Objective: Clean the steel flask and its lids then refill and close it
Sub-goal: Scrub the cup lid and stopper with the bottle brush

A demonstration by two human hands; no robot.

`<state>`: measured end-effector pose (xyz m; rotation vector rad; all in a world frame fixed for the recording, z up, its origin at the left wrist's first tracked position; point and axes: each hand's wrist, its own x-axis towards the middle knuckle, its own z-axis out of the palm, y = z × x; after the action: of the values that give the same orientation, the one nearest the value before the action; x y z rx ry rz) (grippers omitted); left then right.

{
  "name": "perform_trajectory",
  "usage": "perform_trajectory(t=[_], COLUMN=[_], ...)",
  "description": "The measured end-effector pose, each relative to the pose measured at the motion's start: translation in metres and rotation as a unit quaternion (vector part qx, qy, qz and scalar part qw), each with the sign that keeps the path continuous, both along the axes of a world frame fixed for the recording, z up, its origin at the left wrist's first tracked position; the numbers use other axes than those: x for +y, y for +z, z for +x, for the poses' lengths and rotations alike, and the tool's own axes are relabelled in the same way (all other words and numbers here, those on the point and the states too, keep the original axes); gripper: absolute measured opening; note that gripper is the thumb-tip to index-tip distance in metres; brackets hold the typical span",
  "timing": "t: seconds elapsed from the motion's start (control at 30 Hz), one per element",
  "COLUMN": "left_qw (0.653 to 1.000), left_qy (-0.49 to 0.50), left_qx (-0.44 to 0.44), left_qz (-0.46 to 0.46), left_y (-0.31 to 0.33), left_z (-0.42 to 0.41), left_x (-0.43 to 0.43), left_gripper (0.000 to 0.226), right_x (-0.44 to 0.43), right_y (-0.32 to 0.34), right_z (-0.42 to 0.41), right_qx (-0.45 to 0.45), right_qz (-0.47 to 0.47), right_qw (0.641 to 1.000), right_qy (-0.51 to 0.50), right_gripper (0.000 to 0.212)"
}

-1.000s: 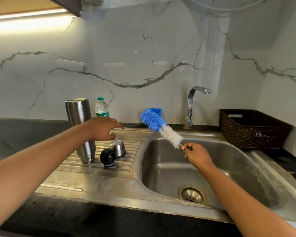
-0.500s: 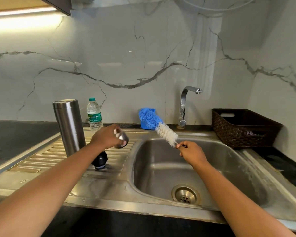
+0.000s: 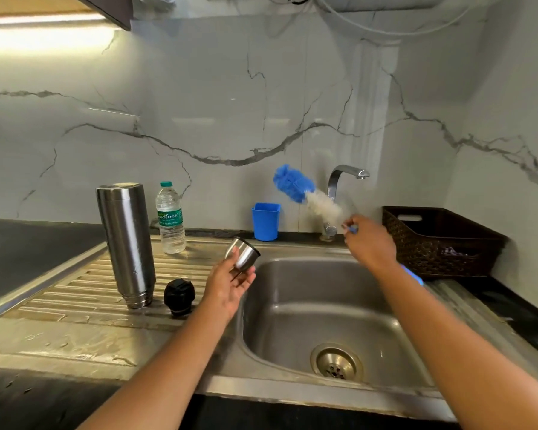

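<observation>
On the sink's (image 3: pixel 308 308) draining board stands the steel flask (image 3: pixel 126 243); the bottle brush (image 3: pixel 305 193) is raised near the tap (image 3: pixel 348 169), its handle gripped in the right hand (image 3: pixel 370 243); the left hand's (image 3: pixel 230 287) fingers clasp the steel cup lid (image 3: pixel 242 255) over the basin edge; the black stopper (image 3: pixel 179 296) sits beside the flask

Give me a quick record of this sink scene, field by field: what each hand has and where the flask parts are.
left hand: holds the steel cup lid at the sink edge
right hand: grips the bottle brush by its handle, bristles up near the tap
flask: stands on the drainboard, untouched
black stopper: on the drainboard beside the flask, not touching it
water bottle: capped, behind the flask
tap flow: no stream visible
</observation>
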<state>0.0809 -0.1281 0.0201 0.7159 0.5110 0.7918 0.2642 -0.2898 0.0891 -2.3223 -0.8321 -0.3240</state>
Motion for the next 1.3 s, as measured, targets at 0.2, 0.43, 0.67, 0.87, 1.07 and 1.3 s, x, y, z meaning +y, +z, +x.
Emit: perform_trajectory(t=[0.2, 0.43, 0.67, 0.87, 1.07, 1.3], left_qw=[0.999, 0.999, 0.999, 0.999, 0.999, 0.999], left_qy=[-0.002, -0.007, -0.013, -0.008, -0.005, -0.005], left_qx=[-0.027, -0.042, -0.039, -0.039, -0.036, -0.039], left_qz=[-0.017, -0.022, -0.011, -0.008, -0.008, -0.004], left_y=[-0.004, -0.009, -0.011, -0.01, -0.008, -0.006], left_z=[0.01, 0.015, 0.02, 0.017, 0.015, 0.014], left_x=[0.011, 0.019, 0.018, 0.017, 0.015, 0.012], left_gripper=[0.032, 0.033, 0.025, 0.024, 0.023, 0.026], right_x=[0.067, 0.12, 0.155, 0.154, 0.139, 0.116], right_y=[0.082, 0.123, 0.123, 0.121, 0.131, 0.134], right_z=[0.013, 0.019, 0.022, 0.018, 0.021, 0.019], right_qx=[-0.2, -0.314, -0.406, -0.43, -0.404, -0.368], right_qz=[-0.199, -0.339, -0.372, -0.379, -0.355, -0.323], right_qw=[0.957, 0.884, 0.833, 0.819, 0.84, 0.867], right_qy=[-0.061, -0.071, -0.048, -0.038, -0.071, -0.093], right_gripper=[0.023, 0.028, 0.027, 0.024, 0.023, 0.024])
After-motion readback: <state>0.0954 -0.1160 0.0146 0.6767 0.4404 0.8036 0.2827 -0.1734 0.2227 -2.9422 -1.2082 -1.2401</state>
